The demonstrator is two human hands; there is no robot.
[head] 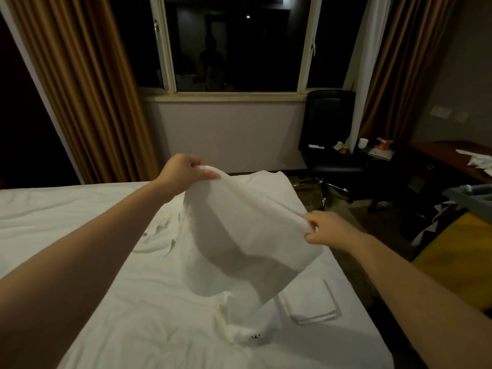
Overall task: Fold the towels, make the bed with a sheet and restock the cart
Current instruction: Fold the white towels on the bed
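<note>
A white towel [247, 230] hangs spread in the air above the bed [80, 214], held by its upper edge. My left hand [183, 171] pinches the far left corner, raised over the middle of the bed. My right hand [326, 230] pinches the near right corner, lower and closer to the bed's right edge. The towel's lower part sags toward the sheet. A folded white towel [311, 302] lies flat on the bed just below it. A crumpled white cloth [239, 323] with a small dark mark lies in front of that.
A black office chair [330, 145] stands past the bed's far right corner under the window [234, 43]. A dark desk [442, 158] with cups and papers runs along the right wall. A cart with a yellow bag [458, 251] and grey tray stands right of the bed.
</note>
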